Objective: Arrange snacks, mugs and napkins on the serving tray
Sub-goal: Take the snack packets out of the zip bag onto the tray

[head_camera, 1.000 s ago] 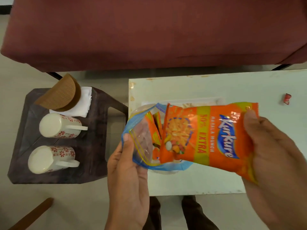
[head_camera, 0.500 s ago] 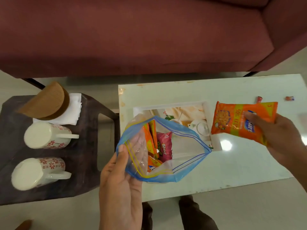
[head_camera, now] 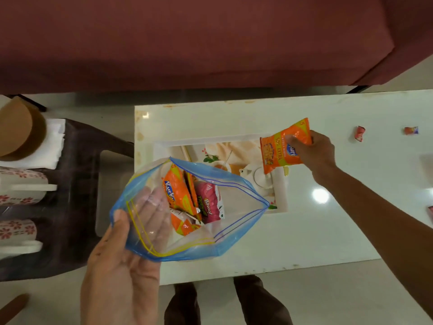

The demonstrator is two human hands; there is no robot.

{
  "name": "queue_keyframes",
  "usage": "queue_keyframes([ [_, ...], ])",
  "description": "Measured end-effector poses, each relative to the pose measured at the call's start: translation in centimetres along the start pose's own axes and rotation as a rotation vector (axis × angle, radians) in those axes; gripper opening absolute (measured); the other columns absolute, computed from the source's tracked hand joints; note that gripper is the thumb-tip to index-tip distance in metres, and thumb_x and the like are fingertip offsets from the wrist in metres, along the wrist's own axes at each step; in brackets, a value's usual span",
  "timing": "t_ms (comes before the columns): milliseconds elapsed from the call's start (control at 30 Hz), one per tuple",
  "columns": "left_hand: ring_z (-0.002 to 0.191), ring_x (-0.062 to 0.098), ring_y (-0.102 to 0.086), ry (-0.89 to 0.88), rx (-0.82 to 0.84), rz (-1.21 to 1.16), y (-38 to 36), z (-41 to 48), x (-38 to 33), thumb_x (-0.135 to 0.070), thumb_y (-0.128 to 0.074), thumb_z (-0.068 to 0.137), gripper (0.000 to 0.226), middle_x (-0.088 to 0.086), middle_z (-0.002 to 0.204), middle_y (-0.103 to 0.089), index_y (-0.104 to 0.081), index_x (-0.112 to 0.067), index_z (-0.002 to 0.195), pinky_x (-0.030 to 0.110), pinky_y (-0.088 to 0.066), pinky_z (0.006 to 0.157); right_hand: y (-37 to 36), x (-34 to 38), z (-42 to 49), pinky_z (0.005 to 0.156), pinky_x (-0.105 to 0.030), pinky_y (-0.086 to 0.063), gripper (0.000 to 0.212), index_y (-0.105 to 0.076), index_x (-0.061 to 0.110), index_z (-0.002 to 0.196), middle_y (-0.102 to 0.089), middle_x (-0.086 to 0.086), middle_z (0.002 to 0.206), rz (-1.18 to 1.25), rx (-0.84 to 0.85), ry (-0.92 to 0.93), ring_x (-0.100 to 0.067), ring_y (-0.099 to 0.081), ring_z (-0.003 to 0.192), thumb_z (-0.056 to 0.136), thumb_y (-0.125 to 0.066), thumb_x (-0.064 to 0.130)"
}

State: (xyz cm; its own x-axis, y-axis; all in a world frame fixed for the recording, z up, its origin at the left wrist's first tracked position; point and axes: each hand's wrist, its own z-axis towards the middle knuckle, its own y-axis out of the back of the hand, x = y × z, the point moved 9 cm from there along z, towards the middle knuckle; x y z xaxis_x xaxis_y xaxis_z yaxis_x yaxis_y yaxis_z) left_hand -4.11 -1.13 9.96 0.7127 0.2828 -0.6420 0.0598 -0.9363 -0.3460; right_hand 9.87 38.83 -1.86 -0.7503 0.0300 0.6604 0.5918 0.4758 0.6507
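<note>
The right hand point(head_camera: 314, 148) is clamped on an orange Kurkure packet point(head_camera: 281, 146) over the serving tray point(head_camera: 236, 139)'s far-right corner. The left hand point(head_camera: 121, 261) pinches an open zip bag point(head_camera: 187, 245) of snack packets point(head_camera: 187, 198), at the tray's near-left.

The bag point(head_camera: 187, 212) hides the tray's point(head_camera: 210, 139) near left part. Two mugs point(head_camera: 21, 186) at left are cut by the edge.

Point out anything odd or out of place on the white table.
Two small crumpled red wrappers lie loose on the white table, right of the serving tray. They look like litter, well apart from the snacks being arranged.
</note>
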Motion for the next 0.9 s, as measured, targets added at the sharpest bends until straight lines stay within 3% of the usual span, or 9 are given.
queue_keyframes([
  [133,0.103,0.020,-0.074,-0.015,0.004,0.010,-0.2,-0.2,0.7,-0.039,-0.062,0.072,0.043,0.010,0.113,-0.076,-0.079,-0.009,0.099,0.026,-0.061,0.071,-0.6,0.1,1.6,0.056,-0.018,-0.044,0.019,-0.063,0.025,0.086,-0.063,0.009,0.078,-0.055,-0.008,0.079,-0.014,-0.063,0.079,0.083,-0.065,0.044],
  [200,0.093,0.022,-0.077,0.021,0.020,0.065,-0.1,0.0,1.7,-0.043,-0.069,0.066,0.043,0.011,0.105,-0.078,-0.081,-0.008,0.088,0.026,-0.062,0.063,-0.7,0.0,2.3,0.068,-0.027,-0.051,0.023,-0.064,0.020,0.089,-0.065,0.005,0.082,-0.113,-0.026,0.115,-0.018,-0.063,0.084,0.085,-0.063,0.043],
  [367,0.076,0.018,-0.078,0.051,-0.049,0.074,1.0,0.5,3.1,-0.045,-0.049,0.095,0.051,0.007,0.085,-0.080,-0.080,-0.008,0.079,0.023,-0.059,0.054,-1.4,-0.1,3.6,0.091,-0.038,-0.049,0.034,-0.065,0.010,0.103,-0.071,-0.008,0.103,-0.189,-0.025,0.146,-0.026,-0.065,0.096,0.090,-0.059,0.041],
  [467,0.043,0.020,-0.067,0.215,-0.034,0.250,1.0,-0.1,4.3,-0.068,-0.088,0.034,0.072,0.009,0.050,-0.066,-0.074,-0.001,0.057,0.024,-0.054,0.040,-2.0,-0.9,3.7,0.090,-0.039,-0.052,0.037,-0.064,0.011,0.107,-0.070,-0.009,0.107,-0.193,0.004,0.120,-0.028,-0.065,0.100,0.089,-0.060,0.043],
  [500,0.045,0.016,-0.068,0.174,-0.055,0.222,1.1,0.1,4.2,-0.062,-0.090,0.034,0.066,0.006,0.052,-0.068,-0.075,-0.003,0.057,0.022,-0.055,0.043,-2.2,-1.2,3.7,0.088,-0.037,-0.052,0.038,-0.063,0.011,0.109,-0.069,-0.009,0.109,-0.191,0.013,0.108,-0.028,-0.064,0.102,0.089,-0.060,0.044],
  [567,0.062,0.011,-0.075,0.054,-0.083,0.050,0.7,0.5,3.6,-0.045,-0.069,0.074,0.038,0.002,0.071,-0.077,-0.076,-0.007,0.070,0.020,-0.059,0.053,-2.5,-1.6,3.7,0.085,-0.035,-0.050,0.041,-0.062,0.011,0.113,-0.068,-0.009,0.113,-0.189,0.032,0.097,-0.028,-0.064,0.104,0.089,-0.061,0.044],
  [667,0.075,0.010,-0.077,-0.007,-0.091,-0.037,-0.2,0.7,3.5,-0.035,-0.025,0.103,0.055,0.001,0.084,-0.080,-0.072,-0.012,0.085,0.019,-0.059,0.059,-2.6,-2.1,3.9,0.071,-0.024,-0.050,0.043,-0.060,0.014,0.117,-0.067,-0.006,0.114,-0.156,0.056,0.069,-0.022,-0.064,0.097,0.087,-0.063,0.044],
  [767,0.082,0.012,-0.077,-0.006,-0.083,-0.013,-0.1,0.3,3.1,-0.034,-0.031,0.100,0.044,0.002,0.092,-0.080,-0.070,-0.012,0.098,0.022,-0.061,0.061,-2.7,-2.3,3.9,0.052,-0.014,-0.039,0.047,-0.057,0.017,0.120,-0.064,-0.001,0.112,-0.101,0.084,0.026,-0.014,-0.059,0.087,0.084,-0.066,0.047],
  [900,0.100,0.019,-0.075,0.000,-0.070,-0.012,-0.1,-0.6,2.3,-0.040,-0.062,0.072,0.053,0.008,0.110,-0.077,-0.073,-0.007,0.112,0.026,-0.062,0.068,-2.8,-3.0,3.9,0.066,-0.024,-0.047,0.053,-0.056,0.018,0.123,-0.065,-0.004,0.115,-0.109,0.104,-0.001,-0.016,-0.060,0.092,0.082,-0.067,0.051],
])
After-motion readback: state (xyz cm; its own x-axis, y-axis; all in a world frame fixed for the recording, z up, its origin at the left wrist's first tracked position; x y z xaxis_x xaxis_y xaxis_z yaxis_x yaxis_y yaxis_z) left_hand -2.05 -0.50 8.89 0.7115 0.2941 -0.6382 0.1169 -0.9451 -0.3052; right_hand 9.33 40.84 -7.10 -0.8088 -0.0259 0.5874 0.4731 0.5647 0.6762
